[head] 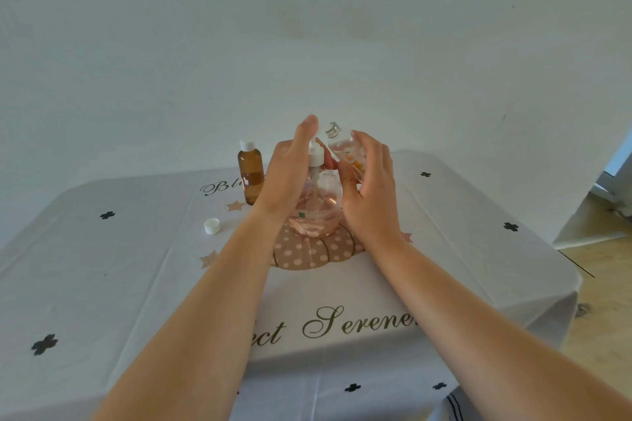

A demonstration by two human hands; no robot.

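Leaning neck-up toward the left, one small bottle (345, 150) sits gripped in the curled fingers of the right hand (371, 195), while the left hand (290, 174) clasps one upright pump bottle (318, 212).

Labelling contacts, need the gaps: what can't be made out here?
Head view:
- Pump top of the soap dispenser: the left hand covers it, so grip or mere press is unclear.
- small bottle label: fingers of the right hand cover it.
- amber bottle label: too small.
- tablecloth lettering: arms and bottles hide parts.
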